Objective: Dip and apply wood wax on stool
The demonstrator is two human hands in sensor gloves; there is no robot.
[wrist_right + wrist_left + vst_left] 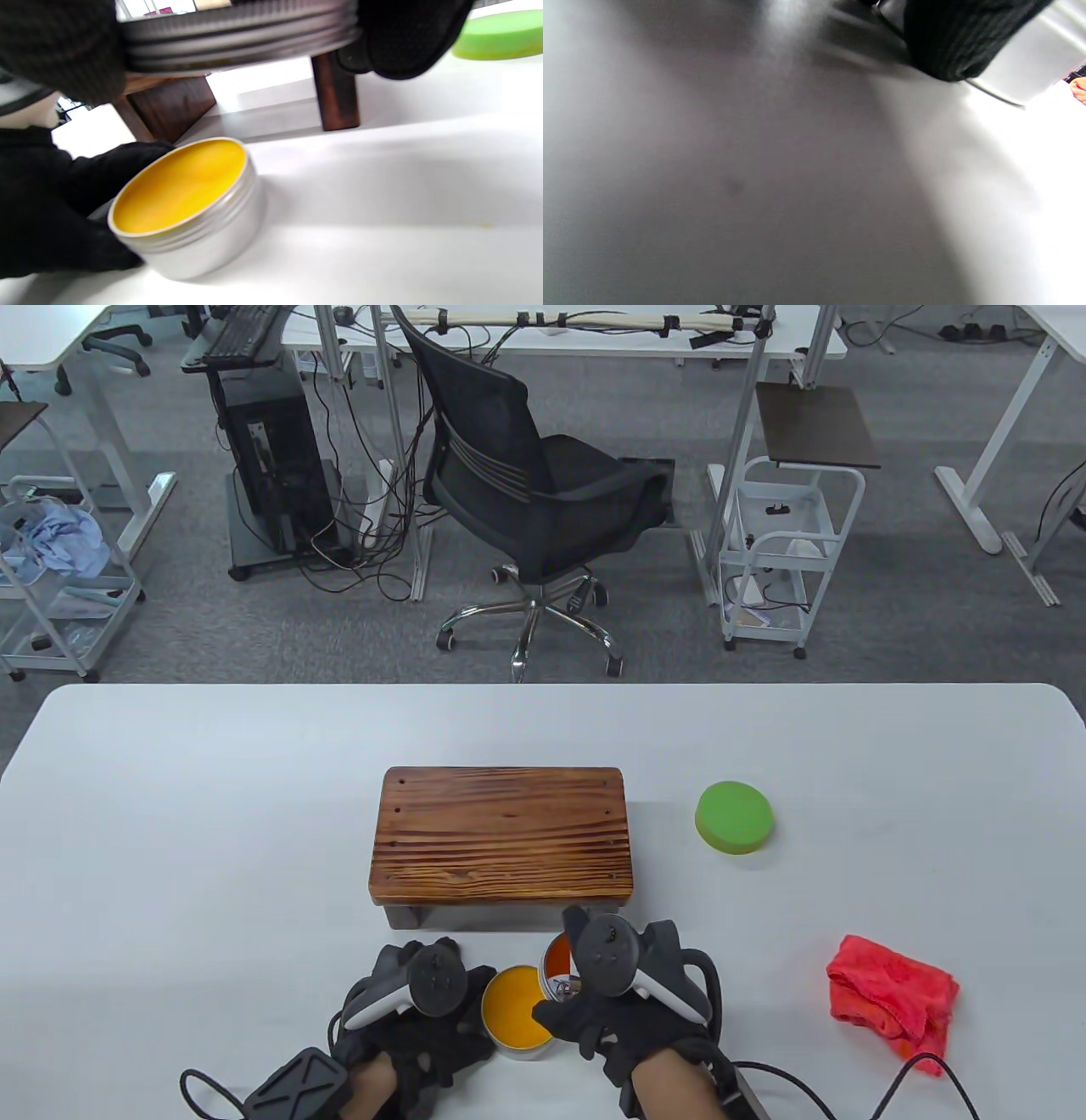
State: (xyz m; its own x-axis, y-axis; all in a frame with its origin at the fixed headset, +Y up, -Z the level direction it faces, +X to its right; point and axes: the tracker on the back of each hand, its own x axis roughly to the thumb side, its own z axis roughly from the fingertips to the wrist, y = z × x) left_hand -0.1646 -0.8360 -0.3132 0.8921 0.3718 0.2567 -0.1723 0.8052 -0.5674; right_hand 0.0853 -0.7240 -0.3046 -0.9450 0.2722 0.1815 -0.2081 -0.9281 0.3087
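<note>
A round metal tin of yellow wax [514, 1011] [186, 207] stands uncovered near the table's front edge. My left hand [416, 1014] [51, 203] grips the tin from its left side. My right hand [615, 984] holds the tin's metal lid [560, 967] [237, 38], lifted and tilted just right of the tin. The wooden stool [502, 836] stands right behind the tin; its dark legs [337, 95] show in the right wrist view. A green round sponge [735, 818] [500, 36] lies to the stool's right. The left wrist view shows a fingertip [950, 42] against the tin's wall [1039, 55].
A red cloth [891, 997] lies crumpled at the front right of the white table [170, 857]. Glove cables [916, 1069] trail off the front edge. Beyond the table stand an office chair [534, 492] and a white trolley [789, 551].
</note>
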